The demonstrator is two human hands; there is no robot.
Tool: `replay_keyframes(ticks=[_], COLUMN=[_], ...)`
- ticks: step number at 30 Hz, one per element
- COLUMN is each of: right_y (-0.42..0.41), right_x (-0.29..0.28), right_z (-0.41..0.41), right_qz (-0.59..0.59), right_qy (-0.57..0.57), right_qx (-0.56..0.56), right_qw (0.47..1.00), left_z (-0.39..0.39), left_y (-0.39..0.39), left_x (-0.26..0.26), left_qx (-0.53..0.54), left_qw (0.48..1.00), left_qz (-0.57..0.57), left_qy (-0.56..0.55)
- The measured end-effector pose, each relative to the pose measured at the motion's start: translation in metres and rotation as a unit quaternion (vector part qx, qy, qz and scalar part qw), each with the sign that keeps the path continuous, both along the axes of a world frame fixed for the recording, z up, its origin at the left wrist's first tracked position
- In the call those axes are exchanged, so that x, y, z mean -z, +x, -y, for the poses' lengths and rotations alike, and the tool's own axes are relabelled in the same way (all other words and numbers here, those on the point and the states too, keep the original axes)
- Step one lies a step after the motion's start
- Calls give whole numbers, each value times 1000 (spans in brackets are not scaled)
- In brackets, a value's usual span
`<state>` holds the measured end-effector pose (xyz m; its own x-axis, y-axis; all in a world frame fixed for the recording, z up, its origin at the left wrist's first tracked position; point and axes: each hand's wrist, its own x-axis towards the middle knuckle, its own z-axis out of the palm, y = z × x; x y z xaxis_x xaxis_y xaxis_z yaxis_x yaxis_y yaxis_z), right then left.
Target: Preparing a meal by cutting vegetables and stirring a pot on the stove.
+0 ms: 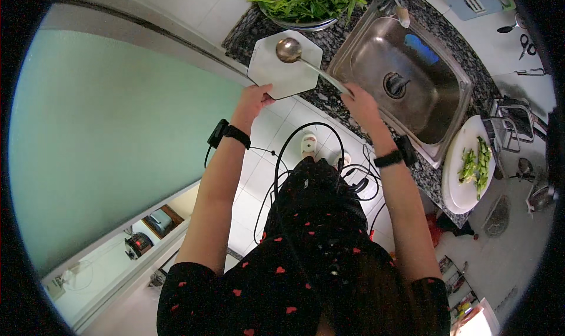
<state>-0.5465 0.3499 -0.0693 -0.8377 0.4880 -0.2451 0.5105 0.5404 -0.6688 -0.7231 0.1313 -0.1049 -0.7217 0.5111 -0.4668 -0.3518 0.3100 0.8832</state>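
Observation:
My right hand (pixel 361 105) is closed around the handle of a metal ladle (pixel 324 74). The ladle's rounded bowl (pixel 289 50) lies over a white hexagonal board (pixel 282 73) with a dark edge; whether the two touch I cannot tell. At the board's near corner, my left hand (pixel 257 98) grips the rim, thumb on top and fingers partly hidden beneath. Just beyond the board stands a metal bowl (pixel 309 25) heaped with leafy green vegetables (pixel 306 0).
Right of my right hand is a stainless steel sink (pixel 375 62) with a faucet (pixel 401 16), set in a dark granite counter (pixel 324 100). A white oval cutting board (pixel 457 172) carries chopped greens (pixel 476 166). Black cables (pixel 309 125) loop before my body. A green panel (pixel 119 115) stands left.

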Motion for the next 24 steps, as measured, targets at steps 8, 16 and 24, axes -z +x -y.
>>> replay_keyframes(ticks=[8, 16, 24], right_y=[110, 170, 178], right_x=[13, 37, 44], right_z=[-63, -99, -114], right_qz=[-79, 131, 257], right_qy=[-14, 110, 94], right_qx=[206, 330, 313], right_qw=[975, 929, 910], left_z=[-9, -53, -139], left_y=[-6, 20, 40], left_x=[-15, -82, -114], left_qx=[59, 78, 202], left_qw=[998, 993, 969], left_qz=[-11, 89, -94], left_qy=[11, 5, -107])
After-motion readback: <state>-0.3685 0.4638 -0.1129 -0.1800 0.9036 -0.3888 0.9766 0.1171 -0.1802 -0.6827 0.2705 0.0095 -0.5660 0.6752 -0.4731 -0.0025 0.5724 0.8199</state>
